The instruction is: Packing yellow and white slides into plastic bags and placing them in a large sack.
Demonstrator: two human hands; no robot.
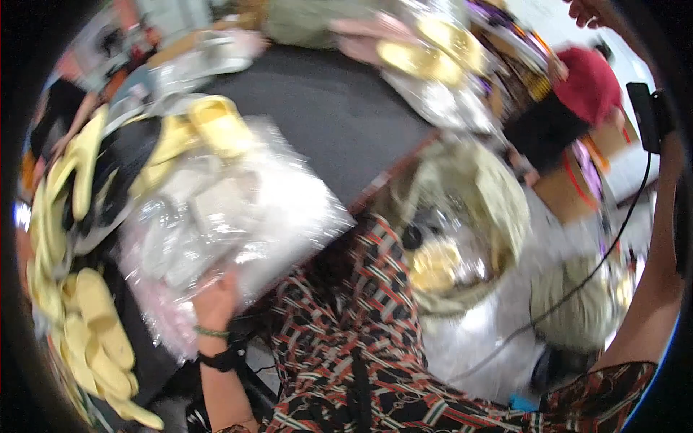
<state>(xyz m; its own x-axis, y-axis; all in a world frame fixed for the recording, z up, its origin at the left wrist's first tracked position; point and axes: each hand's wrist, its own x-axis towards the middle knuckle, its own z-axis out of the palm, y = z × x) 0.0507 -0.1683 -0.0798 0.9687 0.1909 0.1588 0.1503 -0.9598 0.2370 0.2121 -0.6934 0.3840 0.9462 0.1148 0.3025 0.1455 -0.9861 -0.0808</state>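
My left hand (215, 297) is at the near edge of a pile of clear plastic bags (296, 206), its fingers closed on the film; glare blurs the fingertips. Pale slippers (227, 198) show through the plastic on this pile, with pinkish wrapped items (160, 307) beneath the left side. My right hand (586, 13) is raised far out at the upper right, fingers loosely bent and apart, with nothing visible in them. A black device (641, 108) with a cable is strapped at my right wrist. Yellow slippers (220, 126) lie just beyond the bags.
More yellow slippers (101, 317) line the table's left side. Wrapped slippers (433, 54) lie at the dark table's (325, 101) far right. An open cloth sack (498, 195) with bagged slippers stands to the right. A person in red (588, 86) bends near cartons (567, 191). The cable (577, 285) hangs across the right side.
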